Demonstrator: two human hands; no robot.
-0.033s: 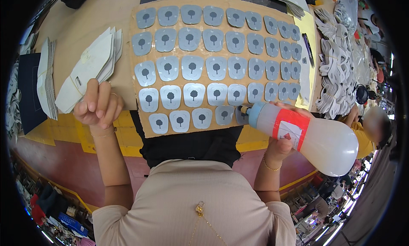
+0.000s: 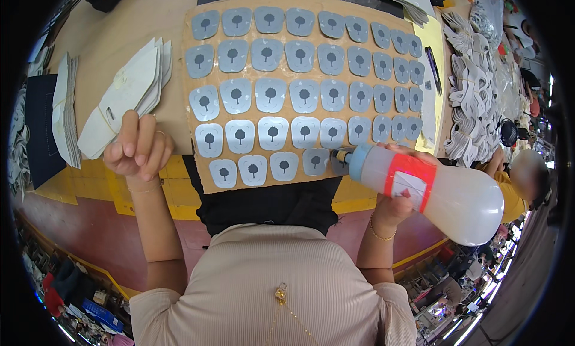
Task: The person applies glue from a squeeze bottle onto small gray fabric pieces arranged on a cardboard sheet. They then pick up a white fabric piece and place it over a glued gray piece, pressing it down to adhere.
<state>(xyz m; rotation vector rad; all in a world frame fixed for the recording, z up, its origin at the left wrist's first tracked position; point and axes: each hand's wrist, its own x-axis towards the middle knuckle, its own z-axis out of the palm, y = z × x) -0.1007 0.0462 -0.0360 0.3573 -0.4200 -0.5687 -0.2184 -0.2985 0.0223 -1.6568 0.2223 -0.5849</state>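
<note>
Silvery-grey patches [image 2: 270,95] bear dark trees across brown cardboard [image 2: 218,79]. Near its lower edge, a milky-white bottle [image 2: 464,196] wears a red label [image 2: 413,164].

"What's the bottle [image 2: 464,205] made of?"
"Translucent plastic, smooth and glossy; its red label [image 2: 414,162] shines too."
"And the board [image 2: 299,77]?"
"Brown cardboard, matt and rough-edged; the grey patches [image 2: 271,97] on it have a satin, metallic-looking sheen."
"And the shirt [image 2: 269,256]?"
"Ribbed cloth, matt."

A beige ribbed short-sleeved top [image 2: 239,280] fills six o'clock beneath a thin gold necklace with pendant [image 2: 280,295]; a gold chain bracelet [image 2: 382,228] circles the wrist at four o'clock.
</note>
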